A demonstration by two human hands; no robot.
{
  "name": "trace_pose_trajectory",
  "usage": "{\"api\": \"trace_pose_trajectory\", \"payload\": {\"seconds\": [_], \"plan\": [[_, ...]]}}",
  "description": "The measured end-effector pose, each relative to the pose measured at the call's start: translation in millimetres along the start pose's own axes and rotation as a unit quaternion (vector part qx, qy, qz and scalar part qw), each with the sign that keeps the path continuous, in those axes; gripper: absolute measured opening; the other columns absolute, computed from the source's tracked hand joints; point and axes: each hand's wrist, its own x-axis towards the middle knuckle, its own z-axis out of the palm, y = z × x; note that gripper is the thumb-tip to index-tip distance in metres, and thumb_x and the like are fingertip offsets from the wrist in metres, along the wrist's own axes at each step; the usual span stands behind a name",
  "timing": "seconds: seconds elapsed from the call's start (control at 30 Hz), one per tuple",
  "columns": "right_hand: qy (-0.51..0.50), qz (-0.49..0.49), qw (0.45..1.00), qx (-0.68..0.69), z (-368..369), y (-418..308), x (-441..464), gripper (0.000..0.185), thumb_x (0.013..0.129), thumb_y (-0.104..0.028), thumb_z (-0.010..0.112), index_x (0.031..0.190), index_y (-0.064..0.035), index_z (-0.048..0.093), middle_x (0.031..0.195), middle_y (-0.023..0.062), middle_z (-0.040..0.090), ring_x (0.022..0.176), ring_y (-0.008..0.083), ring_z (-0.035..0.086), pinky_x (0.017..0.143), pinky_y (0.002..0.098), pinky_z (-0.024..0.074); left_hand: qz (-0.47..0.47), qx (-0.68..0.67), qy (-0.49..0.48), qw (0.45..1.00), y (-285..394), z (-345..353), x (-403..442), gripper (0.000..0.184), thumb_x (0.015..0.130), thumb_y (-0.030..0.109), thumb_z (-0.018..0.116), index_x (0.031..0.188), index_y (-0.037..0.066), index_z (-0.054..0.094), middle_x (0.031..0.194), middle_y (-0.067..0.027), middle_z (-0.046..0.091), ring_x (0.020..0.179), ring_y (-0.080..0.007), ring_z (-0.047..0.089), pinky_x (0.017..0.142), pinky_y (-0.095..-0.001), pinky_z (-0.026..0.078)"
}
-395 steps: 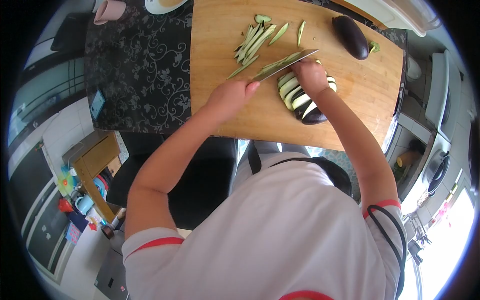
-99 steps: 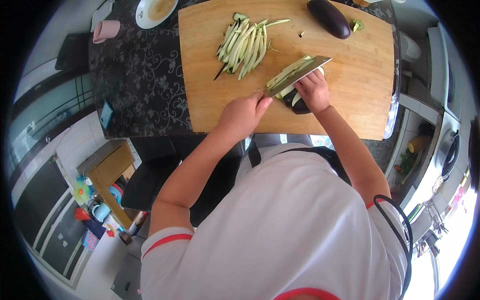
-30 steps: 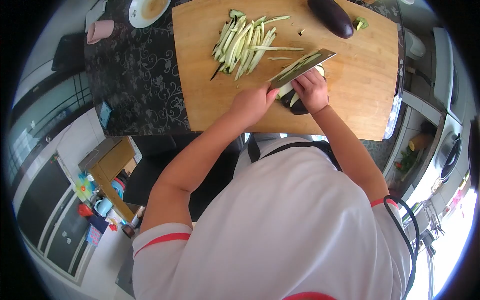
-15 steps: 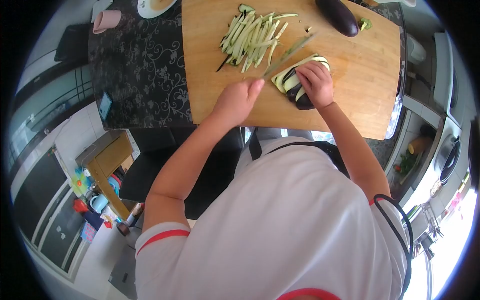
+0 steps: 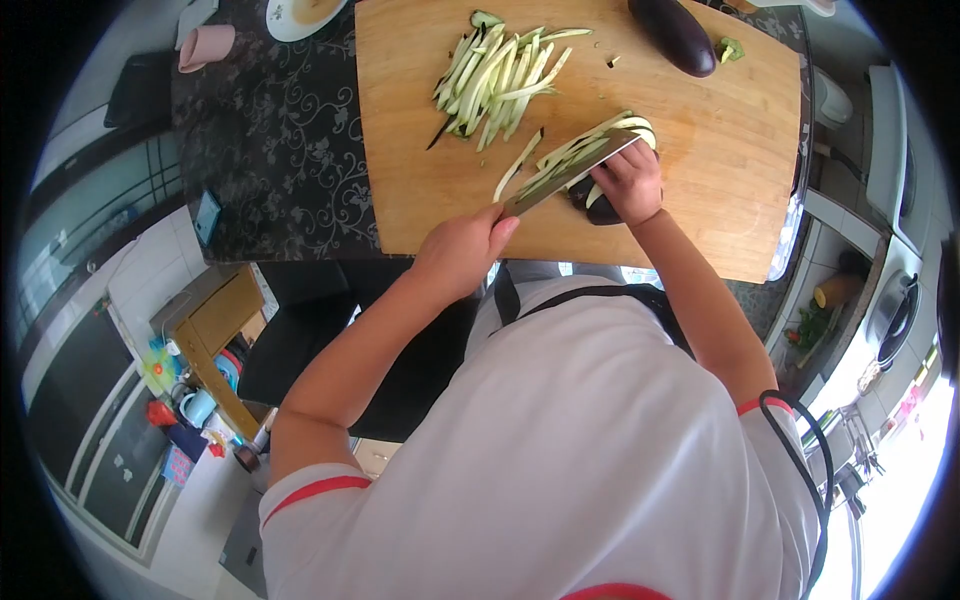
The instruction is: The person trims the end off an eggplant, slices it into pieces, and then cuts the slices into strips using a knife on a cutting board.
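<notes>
My left hand (image 5: 462, 252) is wrapped round the handle of a kitchen knife (image 5: 572, 174), whose broad blade slants up to the right across a stack of eggplant slices (image 5: 585, 140). The fingers of my right hand (image 5: 632, 182) are curled and press on the right part of the slices, close to the blade. Pale flesh and dark purple skin show on the slices; the blade and my right hand hide part of them. One cut strip (image 5: 518, 165) lies left of the blade. Farther away, a pile of eggplant strips (image 5: 495, 85) rests on the wooden cutting board (image 5: 420, 190).
A whole eggplant (image 5: 675, 35) lies at the board's far right, beside a cut-off green stem end (image 5: 731, 49). On the dark patterned table (image 5: 270, 150) are a white plate (image 5: 290, 28), a pink cup (image 5: 208, 47) and a phone (image 5: 207, 218) near the left edge.
My left hand and the knife have moved toward me, and the blade has come down across the slices. A strip now lies apart on the board. My right hand stays on the slices.
</notes>
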Motion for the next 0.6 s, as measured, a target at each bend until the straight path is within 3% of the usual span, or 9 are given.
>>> {"api": "trace_pose_trajectory", "payload": {"seconds": [0.37,0.47,0.6], "plan": [[-0.008,0.004,1.000,-0.007,0,0,2,0.017,0.064,-0.007,0.072,0.080,-0.0069,0.065,0.086,0.0054,0.064,0.083,0.0246,0.060,0.075,0.0348,0.0491,-0.001,0.058,0.046,0.997,-1,36,45,0.042,0.096,0.039,0.041,0.112,0.004,0.057,0.083,-0.0235,0.064,0.077,-0.0417,0.061,0.068,-0.0499,0.047],[-0.011,0.003,1.000,-0.017,-2,-2,5,0.016,0.066,-0.007,0.072,0.081,-0.0077,0.066,0.087,0.0048,0.064,0.085,0.0240,0.060,0.076,0.0343,0.0499,0.032,0.019,0.110,0.993,2,47,53,0.043,0.097,0.041,0.040,0.102,0.002,0.060,0.076,-0.0214,0.064,0.070,-0.0384,0.062,0.064,-0.0474,0.047],[0.018,-0.005,1.000,0.002,2,-2,5,0.015,0.068,-0.007,0.072,0.083,-0.0085,0.066,0.087,0.0044,0.065,0.087,0.0236,0.061,0.077,0.0344,0.0508,-0.018,-0.172,0.111,0.979,-15,40,61,0.048,0.097,0.042,0.038,0.088,-0.001,0.060,0.073,-0.0251,0.060,0.072,-0.0424,0.060,0.064,-0.0481,0.046]]}}
